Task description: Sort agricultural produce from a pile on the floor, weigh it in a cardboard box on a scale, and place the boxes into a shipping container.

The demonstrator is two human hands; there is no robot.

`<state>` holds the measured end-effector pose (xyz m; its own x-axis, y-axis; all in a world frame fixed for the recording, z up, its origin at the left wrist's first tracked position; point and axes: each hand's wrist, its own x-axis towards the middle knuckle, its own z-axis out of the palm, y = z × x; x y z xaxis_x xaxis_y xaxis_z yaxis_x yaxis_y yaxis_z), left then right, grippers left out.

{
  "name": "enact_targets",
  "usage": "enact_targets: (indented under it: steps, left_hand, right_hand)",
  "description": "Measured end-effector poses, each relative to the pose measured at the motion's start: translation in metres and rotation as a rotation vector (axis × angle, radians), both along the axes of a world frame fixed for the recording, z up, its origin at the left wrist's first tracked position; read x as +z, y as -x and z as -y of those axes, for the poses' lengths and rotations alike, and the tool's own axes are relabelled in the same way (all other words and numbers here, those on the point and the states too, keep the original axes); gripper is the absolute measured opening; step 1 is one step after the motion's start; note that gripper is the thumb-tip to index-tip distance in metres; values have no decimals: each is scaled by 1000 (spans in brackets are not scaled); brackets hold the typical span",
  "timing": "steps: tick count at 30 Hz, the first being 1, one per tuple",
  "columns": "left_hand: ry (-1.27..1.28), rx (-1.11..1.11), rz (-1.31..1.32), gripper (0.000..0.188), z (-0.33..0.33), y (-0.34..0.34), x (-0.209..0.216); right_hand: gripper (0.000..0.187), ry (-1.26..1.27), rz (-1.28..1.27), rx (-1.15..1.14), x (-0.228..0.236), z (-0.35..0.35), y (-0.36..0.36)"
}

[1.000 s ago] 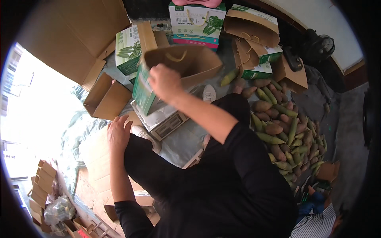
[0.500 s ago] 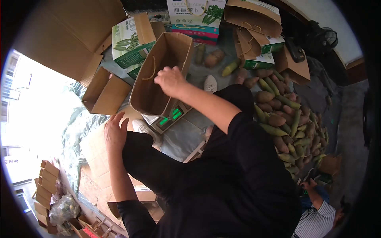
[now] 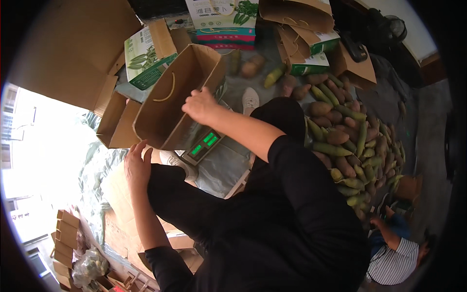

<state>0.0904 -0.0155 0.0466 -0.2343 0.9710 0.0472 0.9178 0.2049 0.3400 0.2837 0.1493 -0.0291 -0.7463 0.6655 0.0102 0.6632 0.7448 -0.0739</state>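
Observation:
An open cardboard carton (image 3: 168,114) with a yellow rope handle (image 3: 167,90) leans over the weighing scale (image 3: 202,146), whose green display is lit. My right hand (image 3: 200,105) is closed over the carton's right-hand rim. At the carton's near left corner is my left hand (image 3: 137,168), its thumb and fingers apart. Its fingertips are at the cardboard; whether they touch it I cannot tell. The part of the carton's interior that shows holds nothing I can see. Most of the scale's plate is hidden beneath the carton.
A large pile of green radishes and reddish-brown tubers (image 3: 348,141) lies to the right. Printed gift boxes (image 3: 151,53) and open cartons (image 3: 296,19) stand at the back. A smaller brown carton (image 3: 116,121) sits at left. Another person (image 3: 394,253) is at lower right.
The carton has shifted left and tilted, uncovering more of the scale. My right hand has moved a little left with it, and the carton's corner has come to my left fingertips.

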Motion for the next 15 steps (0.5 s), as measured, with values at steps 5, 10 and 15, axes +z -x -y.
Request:
enact_targets:
  steps: [5, 10, 15]
  left_hand:
    - [-15, -42, -18, 27, -2, -1, -1]
    - [9, -34, -20, 27, 5, 7, -3]
    - [11, -43, -36, 27, 3, 6, -7]
  right_hand:
    - [15, 120, -118, -38, 2, 22, 22]
    - [22, 314, -361, -39, 49, 4, -11]
    - [29, 280, -679, -145, 89, -49, -122]
